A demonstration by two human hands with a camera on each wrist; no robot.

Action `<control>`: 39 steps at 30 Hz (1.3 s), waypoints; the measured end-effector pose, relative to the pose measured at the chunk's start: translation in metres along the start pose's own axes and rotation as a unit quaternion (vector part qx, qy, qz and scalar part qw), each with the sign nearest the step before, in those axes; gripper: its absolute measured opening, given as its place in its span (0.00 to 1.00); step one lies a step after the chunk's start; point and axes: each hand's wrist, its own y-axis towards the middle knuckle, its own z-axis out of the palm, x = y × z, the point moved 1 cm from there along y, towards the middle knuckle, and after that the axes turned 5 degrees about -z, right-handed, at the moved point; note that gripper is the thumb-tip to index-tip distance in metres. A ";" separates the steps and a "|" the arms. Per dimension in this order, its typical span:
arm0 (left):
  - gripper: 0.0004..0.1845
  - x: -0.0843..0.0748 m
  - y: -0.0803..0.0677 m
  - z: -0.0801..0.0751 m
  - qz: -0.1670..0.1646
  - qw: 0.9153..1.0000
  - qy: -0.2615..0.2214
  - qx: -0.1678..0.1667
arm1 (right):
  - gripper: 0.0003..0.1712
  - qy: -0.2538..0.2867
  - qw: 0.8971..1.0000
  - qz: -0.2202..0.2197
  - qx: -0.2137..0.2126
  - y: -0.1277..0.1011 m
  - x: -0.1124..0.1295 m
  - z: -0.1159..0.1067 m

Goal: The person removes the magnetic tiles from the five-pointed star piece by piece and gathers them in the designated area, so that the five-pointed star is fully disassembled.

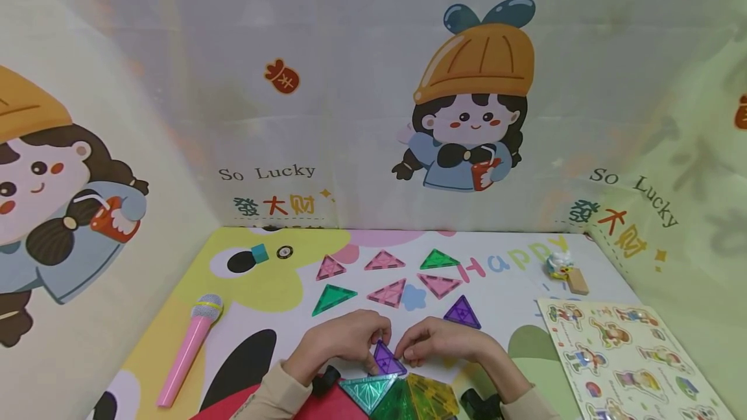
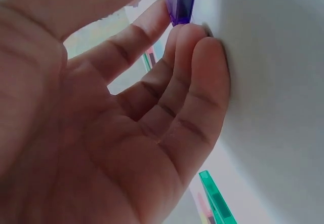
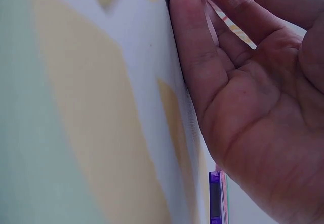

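Note:
My left hand (image 1: 350, 339) pinches a translucent purple triangular magnetic tile (image 1: 388, 360) between thumb and fingers. In the left wrist view, one end of this purple tile (image 2: 179, 1) shows at the fingertips. The tile leans by a cluster of joined tiles, a teal one (image 1: 370, 393), a green one (image 1: 399, 400) and a yellow-brown one (image 1: 432, 395). To the right of the purple tile, my right hand (image 1: 446, 341) has loosely bent fingers close to its edge; whether they touch it is unclear. No held thing shows in the right wrist view.
Loose triangular tiles lie beyond the hands: several pink (image 1: 385, 260), green (image 1: 334, 299) and another purple one (image 1: 463, 312). At the left is a pink toy microphone (image 1: 189, 349); at the right, a picture puzzle board (image 1: 627, 358), a small figurine (image 1: 559, 266) and a wooden block (image 1: 578, 281).

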 end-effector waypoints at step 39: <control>0.23 0.003 -0.014 0.006 -0.027 0.999 0.013 -0.014 | 0.16 -0.003 1.000 -0.002 0.009 -0.001 0.003 -0.001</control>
